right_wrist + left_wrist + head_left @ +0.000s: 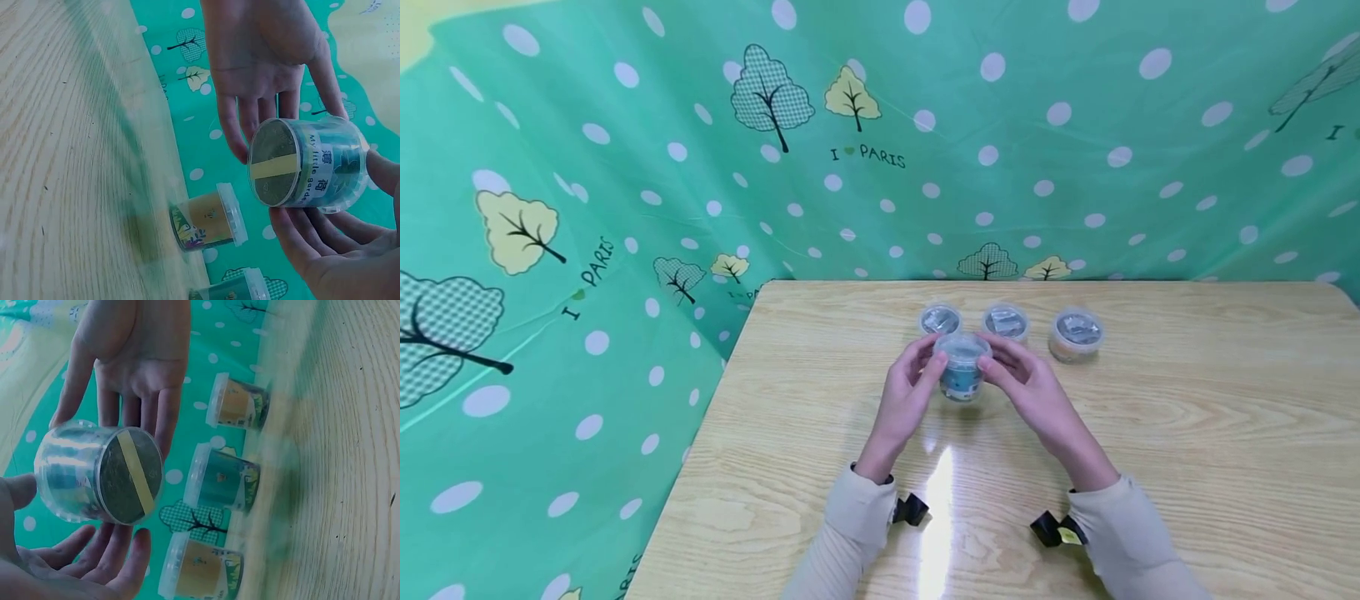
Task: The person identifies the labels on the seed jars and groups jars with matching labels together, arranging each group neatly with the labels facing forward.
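Between both hands is a small clear plastic tub with a clear lid and a blue band, held upright above the table. My left hand holds its left side, thumb toward me and fingers behind. On the opposite side my right hand grips it the same way. The right wrist view shows a "My little garden" label on the tub's wall. Its dark base carries a pale strip across it, seen from below in the left wrist view.
Three similar lidded tubs stand in a row behind the hands: a left one, a teal middle one and an orange right one. They rest on a wood-grain table. A green dotted cloth hangs behind and at the left.
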{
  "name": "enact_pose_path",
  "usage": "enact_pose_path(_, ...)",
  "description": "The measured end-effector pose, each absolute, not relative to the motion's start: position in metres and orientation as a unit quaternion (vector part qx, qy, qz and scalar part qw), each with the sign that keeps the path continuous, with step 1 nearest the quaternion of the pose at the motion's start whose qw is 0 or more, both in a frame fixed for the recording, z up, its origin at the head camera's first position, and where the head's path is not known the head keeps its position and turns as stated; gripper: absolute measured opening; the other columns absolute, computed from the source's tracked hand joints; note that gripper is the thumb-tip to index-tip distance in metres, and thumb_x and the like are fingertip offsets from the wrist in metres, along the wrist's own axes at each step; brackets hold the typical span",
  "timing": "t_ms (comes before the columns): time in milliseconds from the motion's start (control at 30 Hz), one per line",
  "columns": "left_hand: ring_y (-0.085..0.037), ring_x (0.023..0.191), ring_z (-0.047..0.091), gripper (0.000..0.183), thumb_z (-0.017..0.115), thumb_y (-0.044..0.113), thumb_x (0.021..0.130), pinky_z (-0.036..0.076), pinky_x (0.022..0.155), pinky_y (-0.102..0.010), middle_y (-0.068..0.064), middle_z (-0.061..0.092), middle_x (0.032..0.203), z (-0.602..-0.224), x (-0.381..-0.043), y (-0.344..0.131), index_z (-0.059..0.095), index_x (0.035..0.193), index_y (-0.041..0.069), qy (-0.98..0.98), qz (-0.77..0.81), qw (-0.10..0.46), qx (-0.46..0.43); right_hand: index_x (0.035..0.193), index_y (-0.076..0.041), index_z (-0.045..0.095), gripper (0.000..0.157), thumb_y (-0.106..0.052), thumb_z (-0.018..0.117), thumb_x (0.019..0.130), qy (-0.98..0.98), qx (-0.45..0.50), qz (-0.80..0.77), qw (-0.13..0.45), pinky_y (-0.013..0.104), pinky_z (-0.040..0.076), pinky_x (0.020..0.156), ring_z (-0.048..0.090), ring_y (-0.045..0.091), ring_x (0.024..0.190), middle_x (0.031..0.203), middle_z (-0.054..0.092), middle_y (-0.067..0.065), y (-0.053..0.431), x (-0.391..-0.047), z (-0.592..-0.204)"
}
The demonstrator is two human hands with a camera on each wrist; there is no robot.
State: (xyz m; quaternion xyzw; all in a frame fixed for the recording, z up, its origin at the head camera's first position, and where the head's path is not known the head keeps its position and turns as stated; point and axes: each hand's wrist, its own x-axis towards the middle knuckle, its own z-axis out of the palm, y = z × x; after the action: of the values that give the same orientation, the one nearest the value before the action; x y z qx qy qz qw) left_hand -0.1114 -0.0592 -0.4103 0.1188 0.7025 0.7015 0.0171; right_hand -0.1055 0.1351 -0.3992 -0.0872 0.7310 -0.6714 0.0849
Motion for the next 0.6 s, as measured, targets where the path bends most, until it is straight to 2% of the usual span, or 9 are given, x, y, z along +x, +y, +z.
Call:
enact_pose_path(133,-0.027,0.113,0.061,0.041,0.054,0.022,0.103,0.054,0.095,-0.031,-0.018,0.06,0.127,-0.411,-0.11,-0.055,0.051,0.138,0.002,0.716,0.691,0.007,0.097,0.148,-0.004,0.042,0.057,-0.031,0.059,0.1,0.739,-0.064,-0.668,0.065,0.013,0.047,0.097,0.047,0.033,0.135,0.147,0.048,0.019,0.134,-0.105,-0.401)
enact_pose_path(300,-0.028,0.12,0.058,0.046,0.058,0.02,0.101,0.053,0.1,-0.033,-0.017,0.059,0.131,-0.408,-0.106,-0.051,0.047,0.142,0.002,0.717,0.69,0.017,0.099,0.146,-0.004,0.043,0.057,-0.029,0.063,0.098,0.737,-0.046,-0.672,0.049,0.012,0.044,0.099,0.049,0.025,0.129,0.143,0.051,0.015,0.129,-0.105,-0.403)
enact_pose_path(467,-0.03,0.122,0.057,0.051,0.062,0.014,0.098,0.052,0.101,-0.037,-0.018,0.057,0.135,-0.408,-0.105,-0.05,0.045,0.144,0.001,0.713,0.694,0.02,0.1,0.143,-0.003,0.045,0.056,-0.028,0.066,0.097,0.734,-0.044,-0.677,0.038,0.013,0.047,0.097,0.051,0.02,0.122,0.137,0.052,0.013,0.125,-0.104,-0.404)
enact_pose_path(600,-0.027,0.12,0.058,0.048,0.063,0.019,0.099,0.054,0.099,-0.034,-0.016,0.059,0.133,-0.41,-0.108,-0.053,0.049,0.142,0.003,0.713,0.691,0.021,0.113,0.145,-0.006,0.045,0.056,-0.028,0.065,0.097,0.732,-0.049,-0.679,0.037,0.013,0.048,0.096,0.051,0.021,0.12,0.137,0.051,0.012,0.124,-0.103,-0.404)
